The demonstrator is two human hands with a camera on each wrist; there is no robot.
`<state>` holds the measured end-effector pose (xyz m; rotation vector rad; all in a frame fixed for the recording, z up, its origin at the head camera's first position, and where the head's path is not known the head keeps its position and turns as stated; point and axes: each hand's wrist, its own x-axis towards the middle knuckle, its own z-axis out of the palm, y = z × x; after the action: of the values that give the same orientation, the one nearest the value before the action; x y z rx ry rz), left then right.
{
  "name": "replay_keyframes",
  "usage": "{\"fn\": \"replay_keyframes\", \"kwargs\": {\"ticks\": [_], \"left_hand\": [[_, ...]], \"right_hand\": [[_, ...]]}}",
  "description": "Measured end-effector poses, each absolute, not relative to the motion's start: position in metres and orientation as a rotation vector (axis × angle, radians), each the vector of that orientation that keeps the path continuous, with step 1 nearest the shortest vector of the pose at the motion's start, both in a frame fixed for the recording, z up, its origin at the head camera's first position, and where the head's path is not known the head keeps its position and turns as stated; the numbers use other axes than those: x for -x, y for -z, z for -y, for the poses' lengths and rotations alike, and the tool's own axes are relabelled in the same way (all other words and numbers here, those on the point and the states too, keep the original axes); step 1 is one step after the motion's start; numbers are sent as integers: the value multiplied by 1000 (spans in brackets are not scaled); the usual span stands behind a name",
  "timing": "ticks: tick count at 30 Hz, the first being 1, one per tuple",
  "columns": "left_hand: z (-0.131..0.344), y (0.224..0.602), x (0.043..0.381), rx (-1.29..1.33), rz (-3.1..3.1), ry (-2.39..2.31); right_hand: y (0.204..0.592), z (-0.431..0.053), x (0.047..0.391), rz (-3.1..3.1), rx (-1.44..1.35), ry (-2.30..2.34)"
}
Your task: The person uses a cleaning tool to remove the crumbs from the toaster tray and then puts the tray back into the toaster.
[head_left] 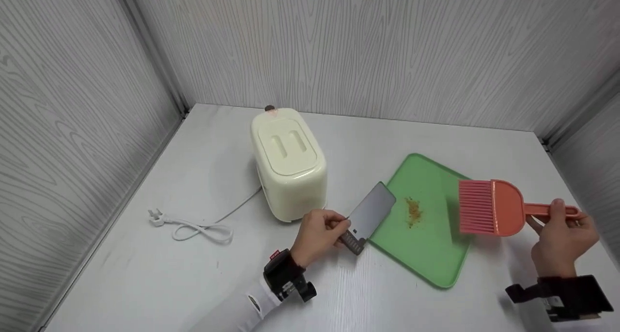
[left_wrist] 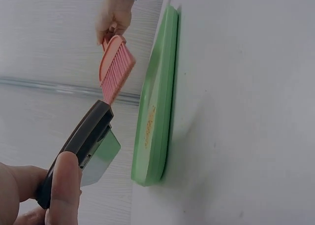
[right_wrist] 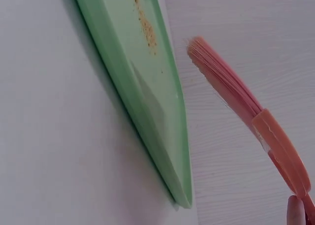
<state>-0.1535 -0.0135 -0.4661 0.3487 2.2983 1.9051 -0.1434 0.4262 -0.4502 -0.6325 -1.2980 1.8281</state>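
My left hand [head_left: 317, 235] grips the dark ribbed handle of a scraper [head_left: 373, 208] with a flat, shiny grey blade. That blade overlaps the left edge of a green tray [head_left: 436, 259] in the head view. On the tray lies a small patch of brown crumbs [head_left: 413, 212]. My right hand [head_left: 564, 237] holds an orange brush [head_left: 508, 208] by its thin handle, thumb on top. Its pink bristles point left, raised over the tray's right side. In the right wrist view the brush [right_wrist: 280, 151] hangs apart from the tray, and only a fingertip [right_wrist: 296, 210] shows.
A cream toaster [head_left: 300, 191] with a covered top stands behind and left of the scraper. Its white cord [head_left: 203, 224] loops over the table at left and ends in a plug [head_left: 156, 217]. Wood-grain panels [head_left: 339, 51] enclose the white table at the back and sides.
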Motion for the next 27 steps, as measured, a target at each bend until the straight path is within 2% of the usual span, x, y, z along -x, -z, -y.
{"fn": "replay_keyframes", "kwargs": {"ticks": [11,27], "left_hand": [[18,465,152,-319,-2318,-1896],[21,465,151,-339,-2296,-1911]], "right_hand": [[456,-465,135,1335,965,-1796],[469,-505,131,1557,1069,-1850]]}}
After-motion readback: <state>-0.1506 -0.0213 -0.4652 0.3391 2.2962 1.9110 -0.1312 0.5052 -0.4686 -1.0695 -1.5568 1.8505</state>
